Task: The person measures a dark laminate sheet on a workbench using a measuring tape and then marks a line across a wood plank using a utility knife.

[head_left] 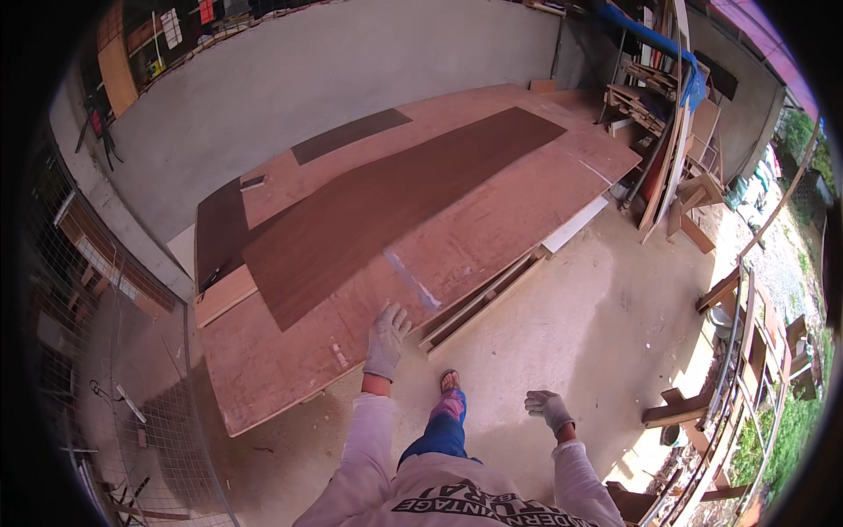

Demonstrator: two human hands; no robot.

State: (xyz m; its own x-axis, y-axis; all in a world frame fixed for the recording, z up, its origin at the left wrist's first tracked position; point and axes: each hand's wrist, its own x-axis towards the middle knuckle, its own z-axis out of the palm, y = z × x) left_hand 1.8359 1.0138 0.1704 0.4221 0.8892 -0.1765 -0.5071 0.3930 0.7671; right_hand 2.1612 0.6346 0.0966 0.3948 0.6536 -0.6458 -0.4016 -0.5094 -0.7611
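Observation:
My left hand (387, 339), in a light work glove, is over the near edge of a large reddish board table (492, 230). Its fingers are apart and nothing is in them; I cannot tell whether they touch the board. My right hand (549, 408), gloved too, hangs out to the right above the floor, its fingers loosely bent and holding nothing. A long dark-brown sheet (378, 206) lies slantwise across the tabletop, beyond my left hand. Farther back are a smaller dark sheet (349, 136) and another dark piece (221, 224) at the left end.
Wood offcuts and upright boards (672, 167) are stacked at the far right. A wooden frame (487, 299) shows under the table's near edge. Wire mesh (145, 422) stands on the left, a grey wall (351, 61) behind. Scrap timber (680, 408) lies along the right edge of the concrete floor (580, 307).

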